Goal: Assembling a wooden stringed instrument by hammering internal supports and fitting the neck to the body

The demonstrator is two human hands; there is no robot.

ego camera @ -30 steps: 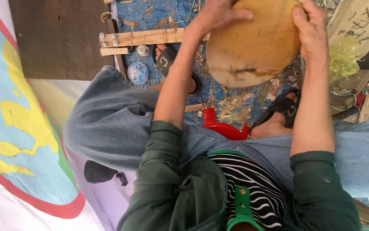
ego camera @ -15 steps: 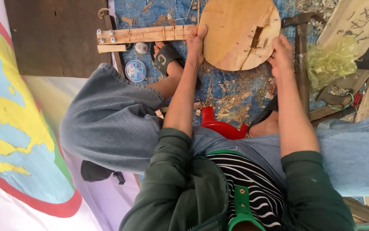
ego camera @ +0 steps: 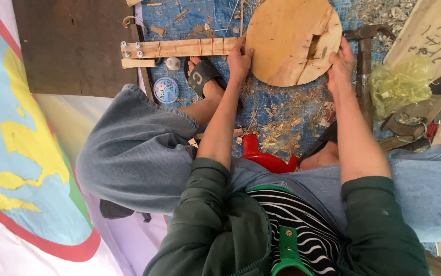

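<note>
While the person sits low with knees apart, this is what lies there, big to small.
Blue mat [ego camera: 282, 110]: spread on the ground, covered in wood chips.
Round wooden board [ego camera: 289, 38]: lies flat at the far edge of the mat, with a small slot cut in it.
Wooden strip with bolts [ego camera: 179, 48]: just left of the board, touching its rim.
Yellow-green plastic bundle [ego camera: 397, 84]: off the mat's right edge.
Left hand [ego camera: 240, 59]: fingers bent over the board's left rim, pressing on it.
Right hand [ego camera: 340, 66]: fingers spread on the board's right rim, holding it.
Round spool [ego camera: 166, 90]: by the mat's left edge, near a sandal [ego camera: 200, 76].
</note>
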